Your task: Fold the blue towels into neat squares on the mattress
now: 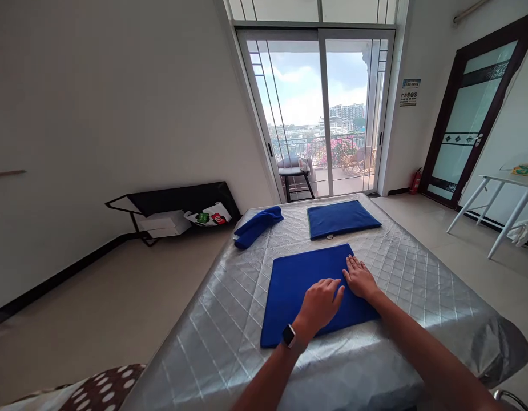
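A flat blue rectangle of cloth (289, 285), much like a cushion cover, lies spread on a silver quilted bed surface (221, 319). My right hand (360, 278) rests flat on its right edge, fingers stretched out and together. Over the middle of the same cloth is my left hand (321, 303), fingers loosely bent and thumb apart, holding nothing; whether it touches the fabric I cannot tell. A dark-faced watch (289, 335) is on the left wrist. Farther back lies a second blue cloth rectangle (343, 218) with a small pale tag at its near edge.
A bunched blue cloth (258, 226) lies near the bed's far left corner. By the left wall stands a black-framed rack (182, 197) with white boxes (165, 224). A white table (510, 179) is at the right. Sliding glass doors (326, 114) face the bed.
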`<state>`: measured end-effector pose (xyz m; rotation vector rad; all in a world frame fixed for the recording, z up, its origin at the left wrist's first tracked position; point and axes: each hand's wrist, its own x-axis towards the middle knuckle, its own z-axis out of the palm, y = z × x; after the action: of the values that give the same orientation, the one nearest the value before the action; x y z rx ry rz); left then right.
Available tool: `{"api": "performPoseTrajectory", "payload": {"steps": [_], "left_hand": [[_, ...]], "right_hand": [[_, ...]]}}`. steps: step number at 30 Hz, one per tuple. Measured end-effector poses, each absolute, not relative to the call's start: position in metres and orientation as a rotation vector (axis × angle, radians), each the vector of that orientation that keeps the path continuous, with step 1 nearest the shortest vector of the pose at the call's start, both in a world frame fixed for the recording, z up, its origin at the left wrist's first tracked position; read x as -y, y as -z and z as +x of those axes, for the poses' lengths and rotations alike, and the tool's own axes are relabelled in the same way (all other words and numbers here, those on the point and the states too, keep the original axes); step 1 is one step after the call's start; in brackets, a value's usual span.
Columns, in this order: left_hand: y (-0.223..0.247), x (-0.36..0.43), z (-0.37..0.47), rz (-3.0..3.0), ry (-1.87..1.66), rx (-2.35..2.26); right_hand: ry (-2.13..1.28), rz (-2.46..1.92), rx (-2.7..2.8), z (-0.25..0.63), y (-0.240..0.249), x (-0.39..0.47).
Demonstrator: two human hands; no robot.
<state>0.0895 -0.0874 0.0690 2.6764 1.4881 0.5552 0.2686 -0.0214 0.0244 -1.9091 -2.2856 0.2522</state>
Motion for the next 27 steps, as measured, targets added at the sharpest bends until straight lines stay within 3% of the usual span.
{"api": "performPoseTrajectory", "payload": {"steps": [7, 18, 27], "left_hand": [[-0.022, 0.026, 0.124, 2.667, -0.341, -1.592], [0.008, 0.024, -0.038, 2.353, -0.201, -2.138], [0.016, 0.026, -0.05, 2.245, -0.316, -2.206]], "right_hand": [[-0.24, -1.906, 2.307, 0.269, -0.027, 0.024], [-0.299, -1.935, 2.28, 0.267, -0.033, 0.025], [-0.265, -1.952, 2.332, 0.267, -0.041, 0.005]]}}
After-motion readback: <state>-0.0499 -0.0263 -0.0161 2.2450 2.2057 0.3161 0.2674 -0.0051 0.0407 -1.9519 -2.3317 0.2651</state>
